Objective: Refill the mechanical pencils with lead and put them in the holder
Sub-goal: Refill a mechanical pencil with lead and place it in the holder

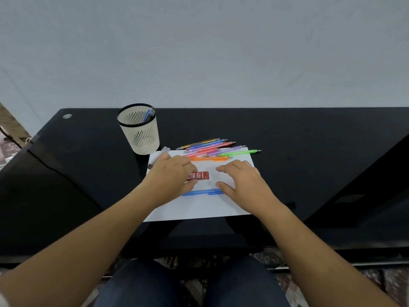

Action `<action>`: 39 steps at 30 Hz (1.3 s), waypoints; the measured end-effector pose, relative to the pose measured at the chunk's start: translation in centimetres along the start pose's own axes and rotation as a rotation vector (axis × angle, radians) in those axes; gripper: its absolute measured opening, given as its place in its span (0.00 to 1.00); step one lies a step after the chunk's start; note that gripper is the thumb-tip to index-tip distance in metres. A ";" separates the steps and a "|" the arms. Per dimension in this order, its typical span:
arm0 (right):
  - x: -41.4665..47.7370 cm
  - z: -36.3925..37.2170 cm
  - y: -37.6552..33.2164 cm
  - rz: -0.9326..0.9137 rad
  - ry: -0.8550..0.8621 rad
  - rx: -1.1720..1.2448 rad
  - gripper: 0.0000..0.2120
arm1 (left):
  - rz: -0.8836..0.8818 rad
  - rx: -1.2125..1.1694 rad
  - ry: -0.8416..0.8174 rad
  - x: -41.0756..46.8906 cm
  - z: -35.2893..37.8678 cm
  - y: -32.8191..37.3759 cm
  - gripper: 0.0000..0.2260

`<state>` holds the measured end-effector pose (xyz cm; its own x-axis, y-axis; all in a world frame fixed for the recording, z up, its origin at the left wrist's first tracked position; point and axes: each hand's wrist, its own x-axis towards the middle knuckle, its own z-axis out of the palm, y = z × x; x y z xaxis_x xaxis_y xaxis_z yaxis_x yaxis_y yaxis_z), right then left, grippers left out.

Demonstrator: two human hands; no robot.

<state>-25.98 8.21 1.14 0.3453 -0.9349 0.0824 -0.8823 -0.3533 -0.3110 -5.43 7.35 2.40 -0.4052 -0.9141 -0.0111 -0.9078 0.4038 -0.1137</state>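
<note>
A white sheet of paper (199, 207) lies on the black desk. On it sits a red 2B lead case (200, 175); my left hand (170, 171) covers its left end with fingers around it. A blue mechanical pencil (202, 192) lies flat in front of the case. My right hand (242, 180) hovers over the paper with fingers spread, its thumb touching the blue pencil's right end. Several coloured pencils (212, 148) lie in a pile at the paper's far edge, an orange one (209, 159) and a green one (238, 153) nearest. The cream mesh holder (141, 131) stands at the back left with a blue pencil (147, 115) inside.
A clear plastic tube (158, 158) lies by the paper's far left corner, next to the holder. The desk (309, 151) runs back to a grey wall. Its front edge is near my knees. A dark cable crosses the desk's left side.
</note>
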 end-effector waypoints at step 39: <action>1.3 0.1 -1.6 -0.111 -0.080 -0.025 0.15 | 0.017 -0.176 0.100 -1.1 1.4 -0.7 0.19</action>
<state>-24.07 7.62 1.66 0.4649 -0.8845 0.0390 -0.8445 -0.4562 -0.2803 -4.23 8.04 1.06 -0.4217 -0.9025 0.0878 -0.9019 0.4275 0.0615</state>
